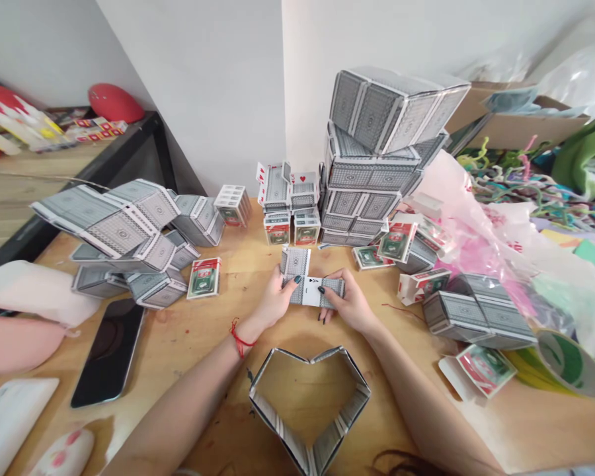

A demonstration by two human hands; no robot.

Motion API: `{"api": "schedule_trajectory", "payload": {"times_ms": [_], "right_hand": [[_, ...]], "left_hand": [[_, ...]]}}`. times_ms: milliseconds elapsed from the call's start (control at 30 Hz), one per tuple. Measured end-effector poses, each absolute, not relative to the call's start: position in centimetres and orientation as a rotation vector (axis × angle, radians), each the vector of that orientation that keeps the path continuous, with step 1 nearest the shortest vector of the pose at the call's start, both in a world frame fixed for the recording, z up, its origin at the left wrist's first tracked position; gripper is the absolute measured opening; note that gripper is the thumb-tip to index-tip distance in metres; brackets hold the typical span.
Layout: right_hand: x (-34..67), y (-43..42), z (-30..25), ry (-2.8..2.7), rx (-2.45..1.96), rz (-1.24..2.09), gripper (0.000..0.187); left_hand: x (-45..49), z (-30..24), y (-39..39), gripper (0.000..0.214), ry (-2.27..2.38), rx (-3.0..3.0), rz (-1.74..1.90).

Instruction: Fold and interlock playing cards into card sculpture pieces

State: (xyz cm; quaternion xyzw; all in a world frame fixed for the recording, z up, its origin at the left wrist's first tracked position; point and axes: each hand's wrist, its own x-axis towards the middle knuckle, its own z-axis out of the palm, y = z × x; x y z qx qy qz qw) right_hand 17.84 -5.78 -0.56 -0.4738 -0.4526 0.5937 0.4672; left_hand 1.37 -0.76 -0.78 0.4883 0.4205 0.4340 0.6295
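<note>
Folded playing cards (313,291) held low over the middle of the tabletop (218,324), an ace of spades face-up among grey patterned backs, just in front of a small upright card. Far left: another person's forearm (14,344) resting at the tabletop edge, and beside it a dark phone (108,354) lying flat. Behind the phone, a tumbled pile of card blocks (123,228), with one card pack (204,277) lying just to its right. Then the left hand (276,301), red string (238,337) at the wrist, fingers clamped on the left end of the folded cards. Nearer the body, a heart-shaped card frame (277,431) lying flat between the two forearms. Right hand (351,309) next, fingers clamped on the right end of the same cards. Behind it, a tall stack of card blocks (377,152) against the wall. Further right, loose packs (396,241), a pink plastic bag (471,218), and a green tape roll (572,363) near the right edge.
</note>
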Motion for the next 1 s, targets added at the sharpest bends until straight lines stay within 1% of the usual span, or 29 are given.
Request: {"api": "schedule_trajectory", "payload": {"times_ms": [467,800,900,1000], "right_hand": [[18.2,-5.8,-0.2,-1.128,-1.160,1.492,0.034],[17.5,-5.8,-0.4,-1.087,-1.176,1.447,0.035],[17.6,-5.8,-0.2,-1.099,-1.175,1.439,0.035],[17.8,-6.1,0.2,-1.120,-1.143,1.455,0.040]], "left_hand": [[1.2,-1.4,-0.8,0.031,0.934,1.116,0.954],[1.5,-1.9,-0.9,0.029,1.042,1.151,0.997],[1.4,-1.8,-0.8,0.032,1.014,1.128,0.998],[1.1,-1.3,-0.6,0.039,0.921,1.113,0.988]]}}
